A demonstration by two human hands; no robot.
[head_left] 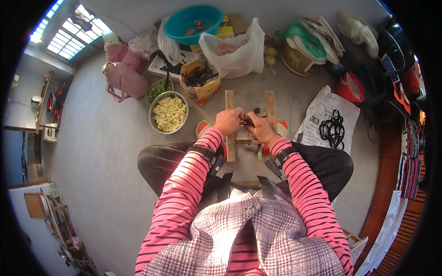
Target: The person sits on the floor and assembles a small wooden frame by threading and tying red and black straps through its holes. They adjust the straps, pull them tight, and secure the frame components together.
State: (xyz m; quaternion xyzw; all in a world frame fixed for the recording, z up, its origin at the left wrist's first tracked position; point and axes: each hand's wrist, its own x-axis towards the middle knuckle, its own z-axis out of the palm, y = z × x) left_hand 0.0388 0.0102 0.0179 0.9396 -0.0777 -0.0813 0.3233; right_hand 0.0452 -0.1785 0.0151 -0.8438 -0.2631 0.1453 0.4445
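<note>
2 hands meet over a wooden frame on the floor.
The left hand [228,120] and right hand [260,128] pinch a small dark object [247,122] above the wooden frame [229,138], fingers curled tight.

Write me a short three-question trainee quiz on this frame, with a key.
1. True or false: both hands meet over the wooden frame.
2. What fills the metal bowl left of the hands? A) pale shredded food B) water C) nails
3. What colour is the basin at the top?

Key: 1 true; 2 A; 3 teal. What small dark thing the hands pinch cannot be told.
</note>
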